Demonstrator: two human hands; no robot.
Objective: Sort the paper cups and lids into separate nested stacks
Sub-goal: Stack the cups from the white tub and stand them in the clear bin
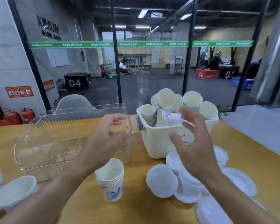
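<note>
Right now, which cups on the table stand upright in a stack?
The cup stack between the two arms, with blue print, stands upright. The cups in the cream bin lie jumbled and tilted.

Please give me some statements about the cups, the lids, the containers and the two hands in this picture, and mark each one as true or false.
1. The cream plastic bin holds loose white paper cups. True.
2. The clear ribbed plastic box is full of cups. False: no cups show inside it.
3. A nested stack of paper cups with blue print stands upright on the yellow table. True.
4. The left hand grips a lid. False: it holds nothing.
5. The white round lids lie right of that stack. True.
6. The right hand is a closed fist. False: its fingers are spread.
</note>
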